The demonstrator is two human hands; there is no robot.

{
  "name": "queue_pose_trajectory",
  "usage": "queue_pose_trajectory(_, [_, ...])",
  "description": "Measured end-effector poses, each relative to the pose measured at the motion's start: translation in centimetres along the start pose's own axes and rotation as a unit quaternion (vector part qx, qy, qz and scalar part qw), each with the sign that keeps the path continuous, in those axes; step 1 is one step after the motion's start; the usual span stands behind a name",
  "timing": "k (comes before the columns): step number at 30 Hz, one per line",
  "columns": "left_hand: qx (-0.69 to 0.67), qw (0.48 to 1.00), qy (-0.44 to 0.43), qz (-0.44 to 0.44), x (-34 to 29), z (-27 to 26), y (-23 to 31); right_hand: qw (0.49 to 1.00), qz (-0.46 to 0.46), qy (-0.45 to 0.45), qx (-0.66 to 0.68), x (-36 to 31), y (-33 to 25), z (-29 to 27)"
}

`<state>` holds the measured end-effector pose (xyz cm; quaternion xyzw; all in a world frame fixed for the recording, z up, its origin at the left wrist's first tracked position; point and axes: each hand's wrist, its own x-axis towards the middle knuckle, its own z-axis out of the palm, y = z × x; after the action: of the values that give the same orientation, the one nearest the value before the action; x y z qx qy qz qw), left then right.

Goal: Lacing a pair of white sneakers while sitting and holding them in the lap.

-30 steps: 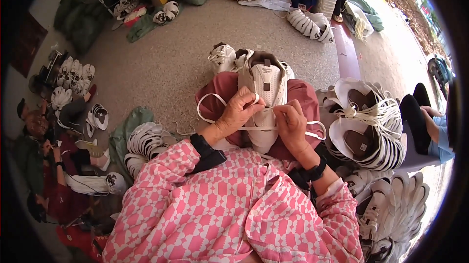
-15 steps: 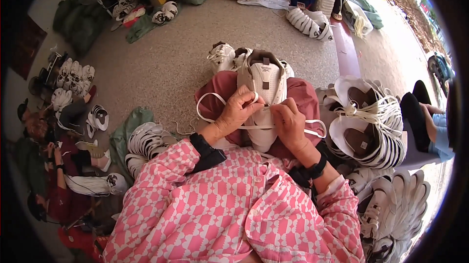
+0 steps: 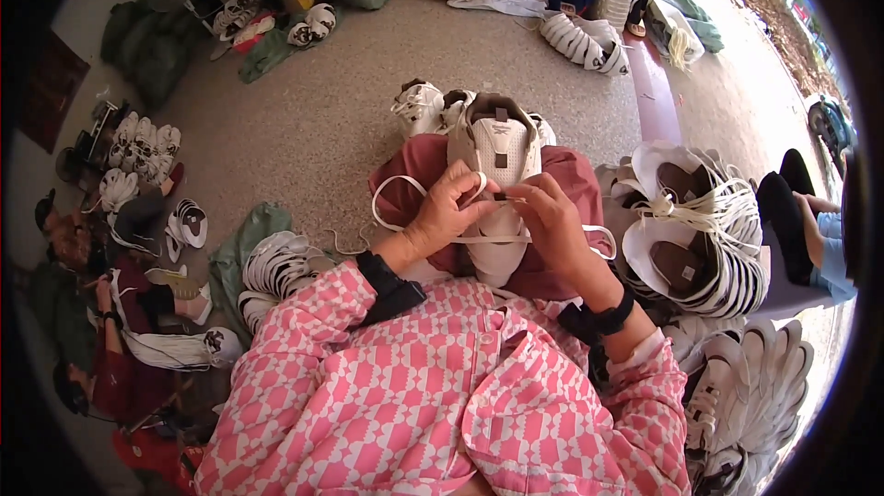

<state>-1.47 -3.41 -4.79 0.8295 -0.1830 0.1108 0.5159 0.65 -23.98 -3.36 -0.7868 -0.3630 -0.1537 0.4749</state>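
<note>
- A white shoe (image 3: 503, 140) sits in the person's lap, between the knees of the reddish trousers (image 3: 405, 161), its toe pointing toward the body and its opening facing away.
- The left hand (image 3: 449, 205) is at the left side of the shoe's front, its fingers curled and pinching a white lace (image 3: 483, 240), which loops out to the left.
- The right hand (image 3: 551, 212) is at the opposite side, fingers bent and tips close to those of the left; whether they grasp anything is too small to tell.
- The lace also crosses over the toe, below both hands, and another loop shows to the right.
- Black wristbands (image 3: 611, 314) circle both wrists, below the patterned pink shirt sleeves (image 3: 308, 316).
- Beyond the knees, more white shoes (image 3: 419, 109) stand on the speckled floor (image 3: 304, 118).
- To the right is a large bundle of white shoe pieces (image 3: 645, 252); to the left, a similar stack (image 3: 276, 258) lies beside green cloth (image 3: 247, 236).
</note>
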Motion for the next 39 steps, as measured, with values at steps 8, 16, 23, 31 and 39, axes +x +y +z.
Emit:
queue_pose_trajectory(8, [0.029,0.999,0.005,-0.013,0.1,0.1,1.2,0.998,0.032,0.018,-0.051,0.3,0.4,1.4])
queue_pose_trajectory(16, [0.066,0.997,0.018,0.034,-0.1,-0.2,0.2,0.999,0.024,-0.031,-0.008,0.6,1.1,0.4])
queue_pose_trajectory(23, [0.253,0.964,0.032,0.077,-0.1,-0.8,1.9,0.993,0.024,-0.112,-0.031,1.0,-0.8,-0.3])
queue_pose_trajectory(31, [0.507,0.843,0.169,-0.059,-6.3,-18.1,-3.4,0.996,0.027,-0.075,-0.043,-0.4,-0.1,0.2])
queue_pose_trajectory(39, [0.388,0.913,0.094,-0.085,-6.7,-14.7,-0.7,0.979,0.079,-0.001,-0.188,-1.4,2.2,-1.9])
